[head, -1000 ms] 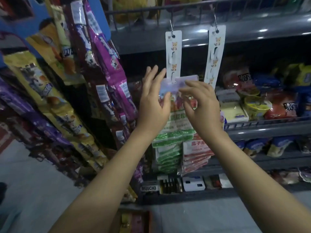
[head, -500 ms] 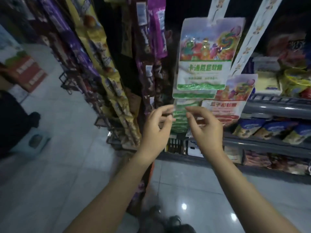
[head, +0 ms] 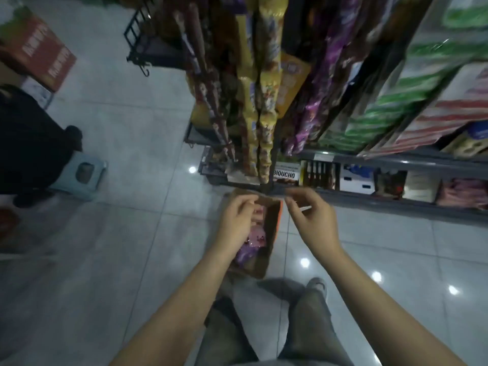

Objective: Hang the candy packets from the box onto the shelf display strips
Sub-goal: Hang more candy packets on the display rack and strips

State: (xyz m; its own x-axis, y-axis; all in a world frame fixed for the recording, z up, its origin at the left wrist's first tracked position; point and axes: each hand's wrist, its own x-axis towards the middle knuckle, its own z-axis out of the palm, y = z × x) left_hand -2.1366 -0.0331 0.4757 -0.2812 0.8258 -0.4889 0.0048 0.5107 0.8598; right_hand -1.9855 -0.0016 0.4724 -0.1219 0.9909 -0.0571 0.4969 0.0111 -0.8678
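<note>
We're looking straight down at the cardboard box (head: 266, 249) on the floor (head: 126, 233), purple candy packets (head: 250, 244) still inside. Our left hand (head: 237, 223) hovers over it, grip loosely curled, holding nothing. Right hand (head: 314, 220) beside it, fingers half-curled and empty too. Hung packets (head: 396, 101) fill the shelf (head: 396, 161) above.

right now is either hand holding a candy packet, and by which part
Neither. The left hand hangs with loosely curled fingers over the cardboard box of candy packets; the right hand, also loosely curled, hangs beside it. No packet sits in either.
</note>
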